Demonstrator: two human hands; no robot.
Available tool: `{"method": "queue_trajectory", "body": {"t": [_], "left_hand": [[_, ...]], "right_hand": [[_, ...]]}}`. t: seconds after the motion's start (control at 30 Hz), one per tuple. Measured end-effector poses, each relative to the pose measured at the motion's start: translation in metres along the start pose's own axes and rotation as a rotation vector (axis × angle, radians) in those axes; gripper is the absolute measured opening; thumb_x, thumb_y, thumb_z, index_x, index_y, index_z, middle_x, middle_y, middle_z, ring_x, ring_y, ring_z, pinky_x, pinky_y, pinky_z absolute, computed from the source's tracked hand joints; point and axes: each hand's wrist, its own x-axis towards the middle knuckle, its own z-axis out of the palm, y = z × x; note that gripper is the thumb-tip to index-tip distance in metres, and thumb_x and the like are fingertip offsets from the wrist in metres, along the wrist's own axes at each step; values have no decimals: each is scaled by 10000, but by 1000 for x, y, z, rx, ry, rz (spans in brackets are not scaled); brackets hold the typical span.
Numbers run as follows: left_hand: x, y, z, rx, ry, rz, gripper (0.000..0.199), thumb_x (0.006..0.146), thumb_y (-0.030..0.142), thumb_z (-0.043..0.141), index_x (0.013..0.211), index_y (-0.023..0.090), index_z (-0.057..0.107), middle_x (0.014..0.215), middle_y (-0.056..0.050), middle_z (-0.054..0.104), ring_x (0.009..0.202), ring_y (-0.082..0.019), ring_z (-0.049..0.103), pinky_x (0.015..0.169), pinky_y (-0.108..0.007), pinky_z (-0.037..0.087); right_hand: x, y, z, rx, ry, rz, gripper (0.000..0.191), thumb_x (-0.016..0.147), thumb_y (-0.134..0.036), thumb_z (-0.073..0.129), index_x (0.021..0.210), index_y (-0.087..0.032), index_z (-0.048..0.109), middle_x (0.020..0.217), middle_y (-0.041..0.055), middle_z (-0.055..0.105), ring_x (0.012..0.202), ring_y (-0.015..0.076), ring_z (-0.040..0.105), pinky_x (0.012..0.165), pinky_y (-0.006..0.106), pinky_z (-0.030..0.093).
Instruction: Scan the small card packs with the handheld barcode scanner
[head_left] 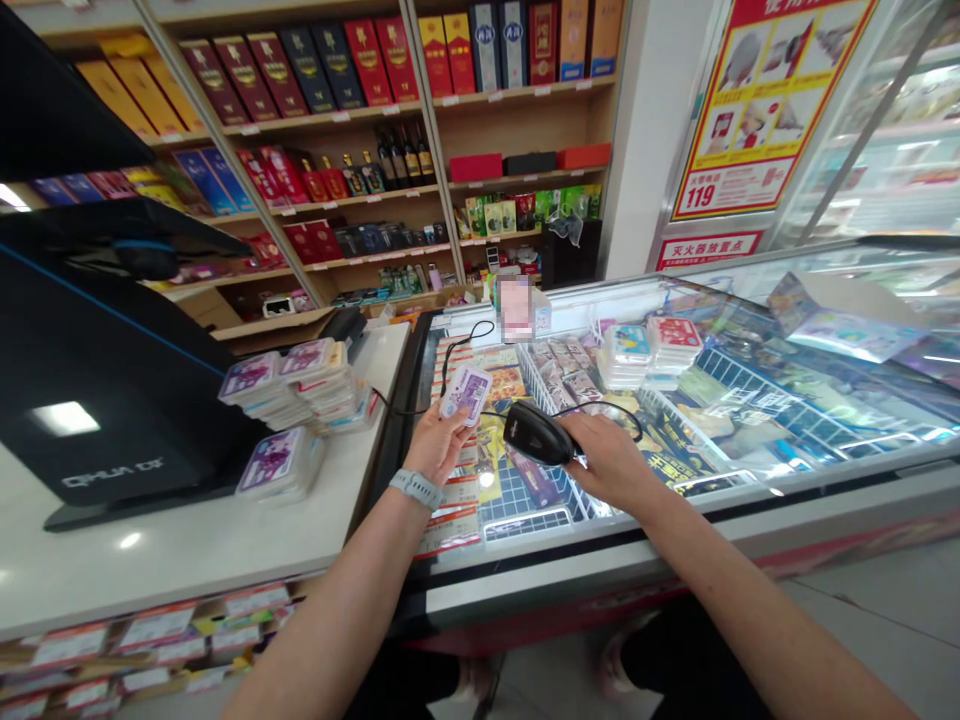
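At the far left, a black till screen (112, 380) stands on a white worktop (172, 545), its upper part cut off by the frame edge. Just beside it, stacked plastic packs (289, 395) with purple and pink labels sit in uneven piles near the worktop's edge; their small print is too tiny to read.

The left forearm rises from the bottom of the view, with a grey wristband (416, 488) at the wrist. The left hand (439, 445) is raised over the near corner of a glass-topped chest freezer (600, 550). Its left fingers (454, 422) are closed on a small purple-labelled pack (466, 393), held upright and tilted, with part of its lower edge hidden by the grip.

A thin black cable (459, 345) loops from the handheld scanner (538, 433), which the right hand (607, 458) holds above the freezer glass, its nose pointing left toward the pack, close but not touching. The right fingers (579, 428) wrap around the scanner's body, though the far side of the grip is hidden. A wire basket (540, 385) lies beneath the glass, and reflections blur much of the freezer's contents. Behind the freezer, a pixelated patch (516, 308) hides whatever stands there.
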Motion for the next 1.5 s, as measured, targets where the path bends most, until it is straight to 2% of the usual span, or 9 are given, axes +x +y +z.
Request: {"method": "queue_trajectory", "body": {"t": [0.17, 0.37, 0.8, 1.5], "left_hand": [[0, -2, -2, 47, -2, 65, 371, 649, 106, 743, 966, 192, 571, 1030, -48, 680, 984, -177, 641, 954, -396, 465], [-7, -2, 4, 76, -15, 74, 376, 670, 81, 709, 995, 192, 556, 1101, -65, 656, 1005, -174, 626, 953, -383, 464], [-15, -4, 13, 78, -41, 55, 321, 719, 116, 683, 1002, 214, 565, 1167, -56, 623, 1084, -196, 582, 976, -431, 455], [-14, -5, 13, 55, -81, 76, 342, 724, 116, 677, 1033, 210, 564, 1173, -67, 627, 1068, -186, 598, 993, -411, 448]], "right_hand": [[0, 1, 0, 9, 24, -14, 412, 757, -138, 572, 1164, -156, 509, 1056, 95, 637, 915, 243, 582, 809, 368, 422], [-1, 1, 0, 10, 39, -13, 471, 750, -128, 564, 1213, -160, 485, 1067, 94, 641, 930, 252, 585, 820, 375, 423], [1, -1, -2, 10, 50, -14, 384, 761, -138, 556, 1142, -169, 518, 1042, 84, 644, 910, 243, 580, 799, 368, 412], [-1, 1, 0, -8, 39, -6, 390, 774, -173, 558, 1162, -167, 512, 1048, 90, 639, 918, 254, 576, 799, 376, 413]]}}
